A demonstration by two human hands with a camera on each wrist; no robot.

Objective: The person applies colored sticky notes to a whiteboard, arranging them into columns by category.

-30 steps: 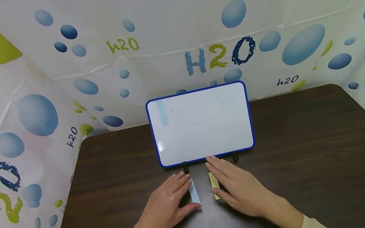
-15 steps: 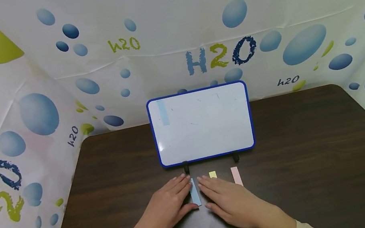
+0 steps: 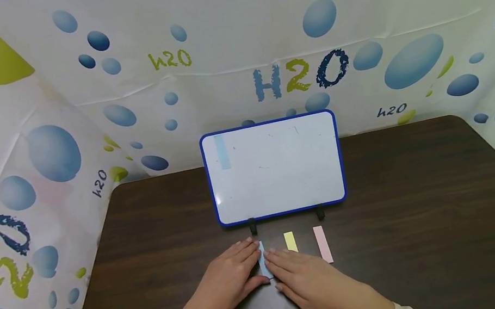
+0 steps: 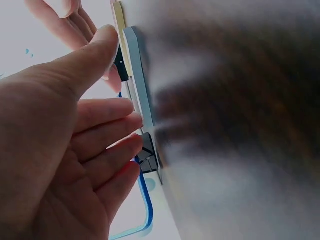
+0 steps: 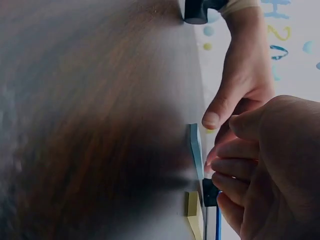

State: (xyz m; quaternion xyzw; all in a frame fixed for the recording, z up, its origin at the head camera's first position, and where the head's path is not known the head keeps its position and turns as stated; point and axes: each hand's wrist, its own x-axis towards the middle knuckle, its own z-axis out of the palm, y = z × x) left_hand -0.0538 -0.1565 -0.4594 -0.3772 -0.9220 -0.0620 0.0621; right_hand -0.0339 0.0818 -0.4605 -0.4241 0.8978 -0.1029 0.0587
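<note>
A narrow pad of blue sticky notes [image 3: 263,263] lies on the dark table between both hands. My left hand [image 3: 226,274] is at its left edge, fingers extended, thumb near its lower end. From the other side my right hand [image 3: 314,281] has its fingertips right at the pad's right edge, and the hand covers the lower part of a yellow sticky-note pad [image 3: 290,241]. Farther right lies a pink pad [image 3: 323,245]. In the left wrist view the blue pad [image 4: 138,75] shows its thickness in front of the fingers; the right wrist view shows the blue pad [image 5: 195,147] near both hands' fingertips.
A whiteboard [image 3: 275,171] with a blue frame stands upright behind the pads on black feet [image 3: 320,212]. One pale blue strip [image 3: 222,152] is on its upper left. A printed sheet [image 3: 218,99] hangs behind the table [image 3: 412,214].
My right hand has moved left and toward me, from the yellow pad to the blue pad's right side, uncovering the pink pad. My left hand has stayed by the blue pad.
</note>
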